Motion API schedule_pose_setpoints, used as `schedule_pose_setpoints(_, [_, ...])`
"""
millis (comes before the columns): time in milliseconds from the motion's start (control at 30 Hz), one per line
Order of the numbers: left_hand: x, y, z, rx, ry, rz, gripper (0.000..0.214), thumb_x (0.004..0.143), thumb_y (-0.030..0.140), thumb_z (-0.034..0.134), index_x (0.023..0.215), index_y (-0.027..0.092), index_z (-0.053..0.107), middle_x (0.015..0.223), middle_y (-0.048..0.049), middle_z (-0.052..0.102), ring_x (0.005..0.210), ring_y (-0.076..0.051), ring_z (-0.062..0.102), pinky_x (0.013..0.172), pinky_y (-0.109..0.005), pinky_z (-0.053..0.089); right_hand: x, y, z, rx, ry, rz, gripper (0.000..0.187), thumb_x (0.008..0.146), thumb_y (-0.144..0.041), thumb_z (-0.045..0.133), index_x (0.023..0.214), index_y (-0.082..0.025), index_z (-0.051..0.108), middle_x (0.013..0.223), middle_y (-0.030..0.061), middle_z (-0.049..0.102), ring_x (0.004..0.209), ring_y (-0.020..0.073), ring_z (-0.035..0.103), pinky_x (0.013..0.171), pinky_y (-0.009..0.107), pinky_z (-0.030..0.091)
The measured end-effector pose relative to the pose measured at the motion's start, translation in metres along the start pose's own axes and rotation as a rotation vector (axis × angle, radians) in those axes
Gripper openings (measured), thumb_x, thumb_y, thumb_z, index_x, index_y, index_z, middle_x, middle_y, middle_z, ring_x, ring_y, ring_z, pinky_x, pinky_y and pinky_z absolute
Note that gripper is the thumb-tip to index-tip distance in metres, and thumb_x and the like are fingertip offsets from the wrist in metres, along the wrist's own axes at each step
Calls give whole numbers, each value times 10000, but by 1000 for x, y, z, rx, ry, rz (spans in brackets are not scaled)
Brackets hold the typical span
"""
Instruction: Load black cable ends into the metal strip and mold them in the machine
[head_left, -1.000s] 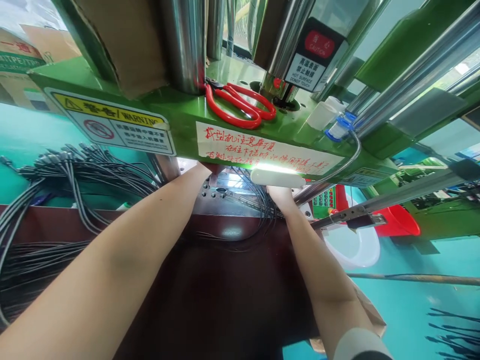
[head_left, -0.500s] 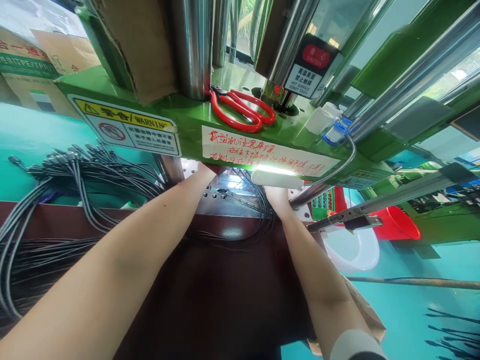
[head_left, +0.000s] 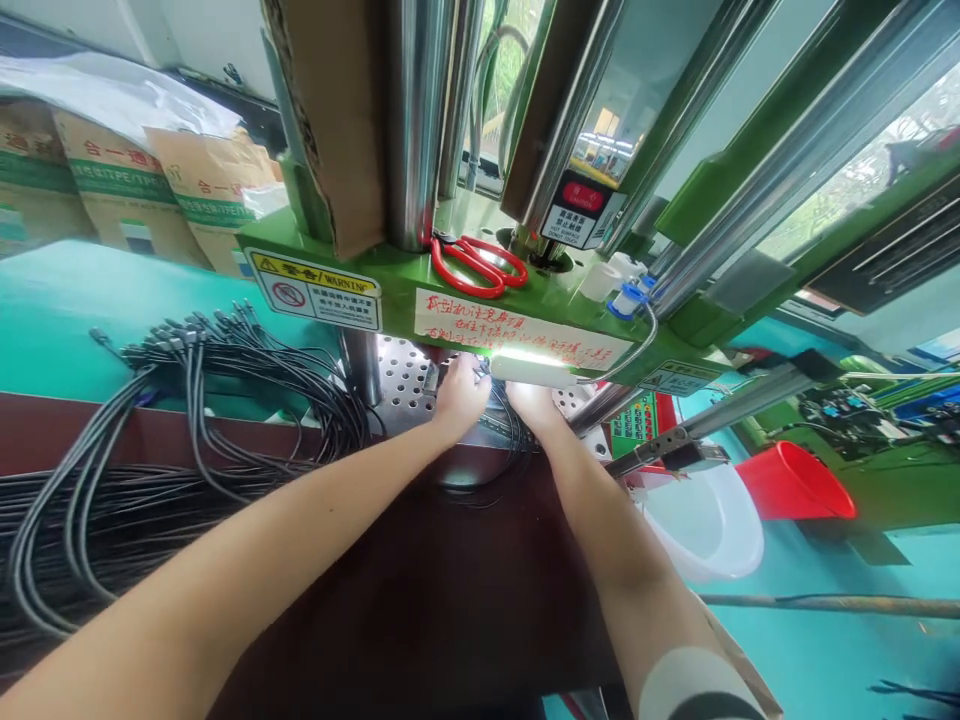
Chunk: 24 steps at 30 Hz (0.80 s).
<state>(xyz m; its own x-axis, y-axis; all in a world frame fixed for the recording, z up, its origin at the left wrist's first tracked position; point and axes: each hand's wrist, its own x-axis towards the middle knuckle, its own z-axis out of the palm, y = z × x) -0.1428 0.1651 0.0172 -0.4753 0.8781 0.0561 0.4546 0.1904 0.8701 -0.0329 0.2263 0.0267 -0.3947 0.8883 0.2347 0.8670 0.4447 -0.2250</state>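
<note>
Both my arms reach forward under the green plate (head_left: 390, 275) of a press machine. My left hand (head_left: 459, 396) rests on the perforated metal bed (head_left: 401, 378), fingers curled toward a few black cables (head_left: 510, 440) lying there. Just beside it, under the small white lamp (head_left: 534, 371), is my right hand (head_left: 532, 404); its fingers are hidden by the lamp and the plate's edge. The two hands nearly touch. I cannot see whether either hand grips a cable.
A big bundle of black cables (head_left: 187, 400) lies at the left on the dark red bench (head_left: 420, 590). Red scissors (head_left: 476, 262) rest on the green plate between steel columns (head_left: 416, 120). A white basin (head_left: 701, 520) and a red bucket (head_left: 795, 480) sit at the right.
The view has pulled back and up, so the machine looks smaller. My hands, hidden under the plate before, now show at the front of the metal bed, close together.
</note>
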Motion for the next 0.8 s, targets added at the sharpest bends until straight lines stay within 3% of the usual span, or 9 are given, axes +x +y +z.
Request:
schedule_pose_setpoints(167, [-7, 1, 26, -100, -35, -161, 322, 765, 286, 518, 1040, 171, 397, 799, -47, 616, 752, -199, 638, 695, -323, 486, 2, -1, 2, -29, -8, 18, 302, 849, -160, 363, 1003, -113, 619, 916, 117, 675, 963, 209, 569, 902, 286, 367])
schedule_pose_setpoints(333, [1, 4, 40, -116, -13, -207, 339, 815, 278, 435, 1098, 128, 326, 700, -40, 624, 526, -148, 616, 496, -255, 468, -5, 16, -8, -72, -16, 48, 339, 864, -175, 323, 1025, -133, 619, 954, 114, 670, 959, 207, 579, 864, 290, 388])
schedule_pose_setpoints(500, [6, -6, 20, 42, 15, -134, 279, 831, 237, 378, 1097, 157, 396, 690, -44, 640, 597, -170, 631, 575, -284, 480, -19, 26, -14, -139, -82, 86, 287, 826, -246, 437, 983, -133, 649, 924, 136, 672, 893, 228, 609, 792, 289, 423])
schedule_pose_setpoints(667, [9, -13, -5, 303, 5, 24, 269, 745, 206, 460, 996, 139, 531, 837, -115, 653, 852, -253, 619, 741, -345, 464, -20, 20, -14, -201, -137, 90, 307, 842, -199, 394, 1003, -133, 646, 925, 137, 671, 904, 220, 610, 791, 286, 425])
schedule_pose_setpoints(800, [8, -11, -11, 456, -16, 110, 254, 733, 186, 438, 928, 119, 586, 821, -123, 657, 842, -257, 617, 740, -332, 462, -17, 15, -16, -250, -182, 56, 313, 831, -159, 387, 1003, -118, 646, 965, 151, 661, 934, 230, 601, 799, 294, 426])
